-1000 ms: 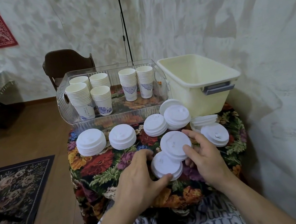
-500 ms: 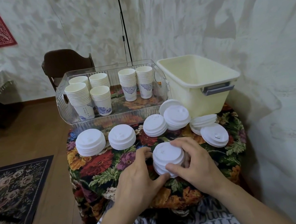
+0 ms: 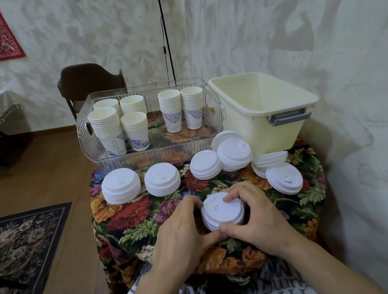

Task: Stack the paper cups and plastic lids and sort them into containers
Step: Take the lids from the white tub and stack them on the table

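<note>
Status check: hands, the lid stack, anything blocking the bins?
Left hand and right hand both grip the lid stack on the table. Cream bin holds no lids that show. Other lid piles sit between stack and bin.

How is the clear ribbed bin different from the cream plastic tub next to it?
The clear ribbed bin is transparent, so the tablecloth shows through; the cream plastic tub is opaque. The clear ribbed bin holds six stacks of paper cups; nothing shows inside the cream plastic tub. The tub has a grey handle; the bin has cut-out grips. Both stand open-topped at the table's far edge.
</note>
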